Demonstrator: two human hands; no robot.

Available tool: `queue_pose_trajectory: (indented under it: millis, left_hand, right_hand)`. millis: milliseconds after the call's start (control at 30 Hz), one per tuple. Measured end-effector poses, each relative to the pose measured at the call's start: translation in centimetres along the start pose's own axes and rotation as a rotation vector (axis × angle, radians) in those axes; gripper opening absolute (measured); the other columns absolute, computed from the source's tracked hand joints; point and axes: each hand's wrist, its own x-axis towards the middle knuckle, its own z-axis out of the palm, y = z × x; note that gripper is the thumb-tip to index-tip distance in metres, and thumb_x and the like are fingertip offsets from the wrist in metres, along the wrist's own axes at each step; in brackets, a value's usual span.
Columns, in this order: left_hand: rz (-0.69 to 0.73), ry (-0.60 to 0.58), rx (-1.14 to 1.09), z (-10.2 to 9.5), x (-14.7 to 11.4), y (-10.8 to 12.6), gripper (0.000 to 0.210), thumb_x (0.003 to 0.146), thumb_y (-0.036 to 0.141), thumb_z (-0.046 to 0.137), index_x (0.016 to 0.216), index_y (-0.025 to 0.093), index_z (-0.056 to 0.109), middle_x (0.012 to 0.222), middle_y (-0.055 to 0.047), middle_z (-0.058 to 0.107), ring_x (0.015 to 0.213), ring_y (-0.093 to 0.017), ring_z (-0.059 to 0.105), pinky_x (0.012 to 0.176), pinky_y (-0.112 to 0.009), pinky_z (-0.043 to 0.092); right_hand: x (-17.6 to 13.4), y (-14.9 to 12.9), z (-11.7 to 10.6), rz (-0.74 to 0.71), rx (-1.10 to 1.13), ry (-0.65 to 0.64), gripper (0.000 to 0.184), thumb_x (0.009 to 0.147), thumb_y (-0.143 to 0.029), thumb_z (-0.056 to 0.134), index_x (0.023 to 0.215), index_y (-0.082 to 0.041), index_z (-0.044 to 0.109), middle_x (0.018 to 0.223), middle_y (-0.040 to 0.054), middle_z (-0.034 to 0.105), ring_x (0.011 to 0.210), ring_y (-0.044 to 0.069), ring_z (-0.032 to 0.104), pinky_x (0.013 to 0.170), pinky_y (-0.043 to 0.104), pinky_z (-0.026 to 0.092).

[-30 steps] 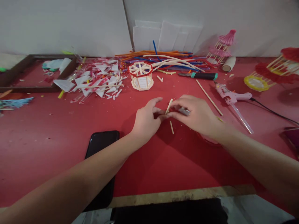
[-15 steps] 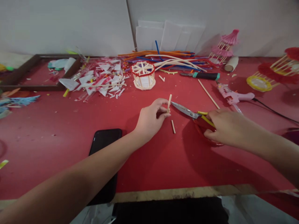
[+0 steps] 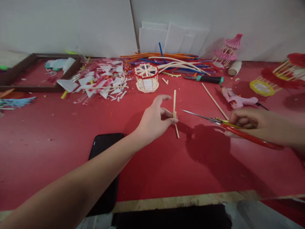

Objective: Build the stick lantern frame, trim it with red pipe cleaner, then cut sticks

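Observation:
Between the thumb and a finger of my left hand (image 3: 156, 116) are pinched thin wooden sticks (image 3: 174, 101), a longer one upright and a shorter one beside it. Just below the fingertips a short cut stick (image 3: 177, 131) lies on the red table. My right hand (image 3: 250, 122) is closed on scissors (image 3: 257, 137) with red and yellow handles. Their blades look closed and point left toward the held sticks, apart from them. Behind my left hand stands a small round stick frame (image 3: 146, 79) with a red rim.
A pink glue gun (image 3: 239, 99) and a long stick (image 3: 214, 101) lie near my right hand. Behind are a utility knife (image 3: 209, 79), coloured pipe cleaners (image 3: 181, 63) and a scrap pile (image 3: 102, 81). A black phone (image 3: 105, 144) lies under my left forearm.
My right hand has moved right with the scissors, away from the sticks, and the scissors have turned. My left hand has shifted slightly right, its index finger lifted off the stick.

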Motion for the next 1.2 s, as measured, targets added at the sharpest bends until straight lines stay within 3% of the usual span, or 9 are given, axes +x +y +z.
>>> queue_pose_trajectory:
  millis: [67, 233, 433, 733, 900, 1200]
  left_hand:
    - [-0.097, -0.103, -0.129, -0.3, -0.3, 0.6, 0.067, 0.075, 0.014, 0.077, 0.130, 0.021, 0.040, 0.079, -0.002, 0.075, 0.077, -0.020, 0.075, 0.075, -0.032, 0.056]
    - [-0.185, -0.262, -0.206, -1.0, -0.7, 1.1, 0.070, 0.074, 0.019, 0.079, 0.134, 0.024, 0.041, 0.077, -0.004, 0.075, 0.073, -0.022, 0.074, 0.061, -0.028, 0.053]
    - [-0.155, -0.398, -0.210, -1.4, -0.6, 1.3, 0.067, 0.078, 0.020, 0.075, 0.137, 0.028, 0.043, 0.075, -0.002, 0.073, 0.074, -0.021, 0.074, 0.064, -0.028, 0.054]
    - [-0.199, -0.457, -0.244, -1.4, -0.9, 1.7, 0.072, 0.074, 0.019, 0.076, 0.139, 0.028, 0.047, 0.079, -0.003, 0.074, 0.072, -0.019, 0.072, 0.060, -0.025, 0.053]
    - [-0.218, -0.468, -0.230, -1.3, -1.2, 2.1, 0.074, 0.075, 0.020, 0.076, 0.142, 0.029, 0.045, 0.072, -0.001, 0.072, 0.065, -0.016, 0.068, 0.053, -0.020, 0.047]
    - [-0.249, -0.528, -0.337, -1.2, -1.1, 2.2, 0.078, 0.075, 0.013, 0.076, 0.144, 0.027, 0.043, 0.077, -0.003, 0.073, 0.071, -0.015, 0.069, 0.058, -0.021, 0.047]
  right_hand:
    - [-0.2, -0.1, -1.1, 0.072, 0.164, -0.199, 0.050, 0.061, -0.068, 0.075, 0.073, -0.023, 0.057, 0.069, 0.0012, 0.064, 0.059, 0.015, 0.056, 0.052, 0.026, 0.040]
    - [0.0, -0.5, -2.2, 0.116, 0.242, -0.321, 0.048, 0.063, -0.065, 0.076, 0.071, -0.022, 0.056, 0.060, -0.0032, 0.053, 0.046, 0.007, 0.035, 0.045, 0.023, 0.027]
    - [0.5, -0.5, -1.5, 0.098, 0.225, -0.369, 0.045, 0.067, -0.063, 0.074, 0.072, -0.022, 0.057, 0.069, -0.0008, 0.056, 0.062, 0.012, 0.047, 0.055, 0.024, 0.035]
    - [0.6, -0.1, -1.9, 0.041, 0.190, -0.463, 0.039, 0.072, -0.060, 0.071, 0.076, -0.024, 0.059, 0.075, 0.0005, 0.059, 0.068, 0.016, 0.054, 0.062, 0.028, 0.041]
    - [0.5, 0.2, -1.9, 0.029, 0.187, -0.501, 0.035, 0.073, -0.055, 0.073, 0.075, -0.023, 0.056, 0.073, -0.0014, 0.057, 0.067, 0.015, 0.052, 0.061, 0.026, 0.039]
    - [0.6, -0.1, -2.0, -0.020, 0.148, -0.508, 0.034, 0.073, -0.052, 0.073, 0.075, -0.024, 0.054, 0.073, -0.0030, 0.053, 0.067, 0.014, 0.048, 0.061, 0.026, 0.037]
